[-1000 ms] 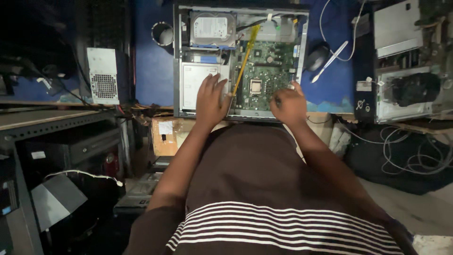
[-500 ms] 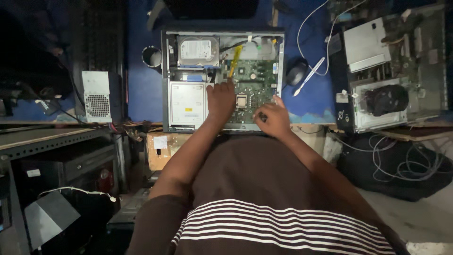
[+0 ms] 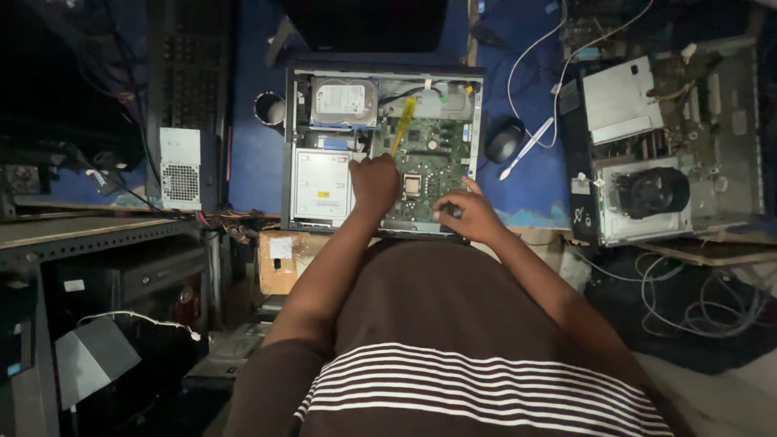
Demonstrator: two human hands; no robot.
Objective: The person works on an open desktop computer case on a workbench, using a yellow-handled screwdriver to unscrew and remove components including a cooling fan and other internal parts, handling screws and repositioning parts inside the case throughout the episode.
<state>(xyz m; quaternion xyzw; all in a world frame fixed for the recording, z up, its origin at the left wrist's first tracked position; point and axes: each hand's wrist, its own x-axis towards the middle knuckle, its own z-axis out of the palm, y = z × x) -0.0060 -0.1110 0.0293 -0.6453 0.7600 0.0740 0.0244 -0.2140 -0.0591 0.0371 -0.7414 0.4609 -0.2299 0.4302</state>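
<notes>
An open desktop computer case [image 3: 301,146] lies flat on the blue table in the head view. It holds a green motherboard [image 3: 433,154], a silver hard drive [image 3: 344,99] and a grey drive cage [image 3: 321,188]. My left hand [image 3: 375,182] is fisted on a yellow-handled screwdriver [image 3: 402,125], which points down at the board beside the processor socket [image 3: 412,185]. My right hand [image 3: 469,214] rests on the board's near right corner. Its fingers are curled around a small dark part that I cannot make out.
A second opened case [image 3: 647,154] with a black fan stands to the right. A black mouse [image 3: 503,142] and a white stylus-like stick [image 3: 528,147] lie between the cases. A grey power supply [image 3: 180,167] and a keyboard [image 3: 188,73] sit to the left. Cables hang at the right.
My view has dropped and shifted. My left hand went from lying flat beside the board to a fist on the screwdriver. My right hand slid toward the board's near edge.
</notes>
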